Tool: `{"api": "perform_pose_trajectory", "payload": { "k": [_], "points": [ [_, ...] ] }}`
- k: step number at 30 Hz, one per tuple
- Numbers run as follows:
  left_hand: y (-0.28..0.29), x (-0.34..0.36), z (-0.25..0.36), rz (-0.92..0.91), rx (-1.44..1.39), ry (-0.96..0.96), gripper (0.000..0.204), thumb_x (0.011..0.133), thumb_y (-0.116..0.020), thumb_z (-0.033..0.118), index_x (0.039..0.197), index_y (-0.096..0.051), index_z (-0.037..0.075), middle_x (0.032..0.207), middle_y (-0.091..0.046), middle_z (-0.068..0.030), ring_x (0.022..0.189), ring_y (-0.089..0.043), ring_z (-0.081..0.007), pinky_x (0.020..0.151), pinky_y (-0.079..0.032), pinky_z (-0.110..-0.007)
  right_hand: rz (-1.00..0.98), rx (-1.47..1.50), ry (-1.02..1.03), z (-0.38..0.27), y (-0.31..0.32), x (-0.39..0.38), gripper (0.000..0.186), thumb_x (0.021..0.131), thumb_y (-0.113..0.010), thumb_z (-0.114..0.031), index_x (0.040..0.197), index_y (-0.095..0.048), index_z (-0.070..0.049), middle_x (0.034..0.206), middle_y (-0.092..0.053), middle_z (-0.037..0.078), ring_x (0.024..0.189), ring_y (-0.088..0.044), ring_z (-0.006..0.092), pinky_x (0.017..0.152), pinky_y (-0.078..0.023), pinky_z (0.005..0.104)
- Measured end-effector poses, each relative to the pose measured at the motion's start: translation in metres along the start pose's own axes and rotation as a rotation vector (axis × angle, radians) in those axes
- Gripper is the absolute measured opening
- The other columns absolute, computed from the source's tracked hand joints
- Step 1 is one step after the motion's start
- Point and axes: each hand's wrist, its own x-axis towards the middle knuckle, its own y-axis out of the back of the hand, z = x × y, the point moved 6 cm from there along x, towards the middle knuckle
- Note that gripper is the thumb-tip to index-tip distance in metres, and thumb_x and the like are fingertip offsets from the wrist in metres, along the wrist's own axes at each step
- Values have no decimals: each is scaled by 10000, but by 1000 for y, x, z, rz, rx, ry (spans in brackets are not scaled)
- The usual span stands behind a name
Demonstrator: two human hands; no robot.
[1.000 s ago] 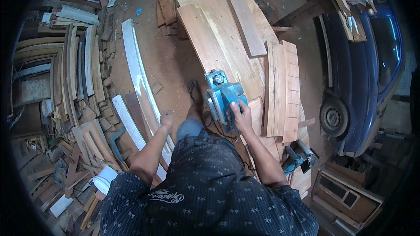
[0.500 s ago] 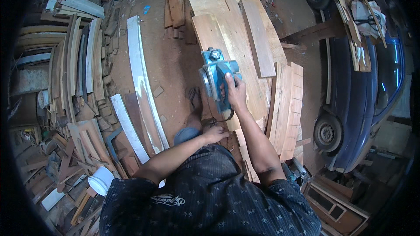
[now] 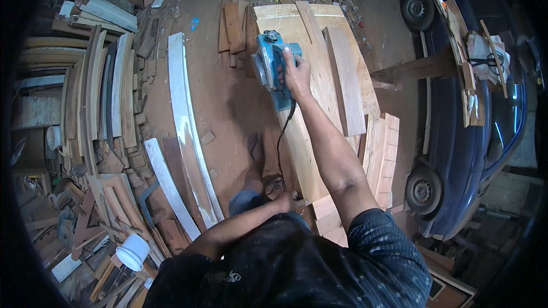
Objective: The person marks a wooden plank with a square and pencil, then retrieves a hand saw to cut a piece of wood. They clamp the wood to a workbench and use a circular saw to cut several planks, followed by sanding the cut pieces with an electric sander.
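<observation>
My right hand [image 3: 298, 72] grips the handle of a blue electric planer [image 3: 268, 51], with the arm stretched far forward. The planer sits on a long pale board [image 3: 299, 144], near its far end. A black cord [image 3: 280, 142] hangs from the planer's near end toward my lap. Low by my left knee, my left hand [image 3: 287, 200] is closed beside the board's near end. What its fingers hold, if anything, is hidden.
Another plank [image 3: 344, 80] lies to the right on the wooden work surface [image 3: 365, 88]. Long boards [image 3: 185, 108] lie on the floor at left, near stacked timber [image 3: 97, 97] and a white bucket [image 3: 133, 252]. A blue vehicle [image 3: 456, 137] stands at right.
My right hand has pushed the planer forward along the board, and more of the board shows behind it. My left hand's fingers, stretched before, have curled in.
</observation>
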Motion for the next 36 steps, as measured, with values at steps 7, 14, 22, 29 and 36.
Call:
{"api": "perform_pose_trajectory", "payload": {
  "k": [7, 14, 22, 29, 36],
  "points": [
    [-26, 40, -48, -58, -3, -48, 708, 840, -673, 650, 1123, -657, 1, 940, -746, -131, 891, -715, -247, 829, -538, -366, -47, -21, 38, -20, -27, 53, 616, 988, -558, -578, 902, -696, 17, 668, -630, 64, 499, -574, 123, 447, -453, 282],
    [-21, 30, -36, -32, 147, 12, 787, 866, -612, 666, 1241, -612, -27, 1123, -720, -192, 1086, -682, -311, 946, -507, -399, -50, -39, -2, -12, -19, 38, 620, 975, -571, -589, 926, -697, 16, 679, -638, 69, 512, -592, 132, 461, -464, 287],
    [-1, 5, -1, -42, 210, 26, 733, 923, -611, 600, 1250, -605, -56, 1230, -665, -260, 1147, -653, -372, 985, -495, -427, -54, -29, -65, -3, 6, -13, 597, 969, -592, -575, 911, -687, 12, 699, -645, 77, 537, -609, 139, 477, -478, 290],
    [5, 14, -36, 27, 80, -81, 472, 974, -601, 474, 1113, -717, 37, 1096, -717, -199, 1019, -690, -319, 903, -524, -421, -50, -24, -144, 1, 30, -55, 582, 967, -602, -559, 922, -677, 17, 701, -641, 82, 548, -615, 146, 510, -500, 293],
    [105, -10, -66, 650, -432, -309, 183, 976, -630, 193, 1034, -684, 28, 931, -717, -64, 857, -658, -150, 792, -526, -305, -85, 12, -220, 16, 59, -125, 570, 956, -619, -551, 923, -672, 16, 714, -641, 83, 561, -611, 142, 518, -501, 293]
  ]
}}
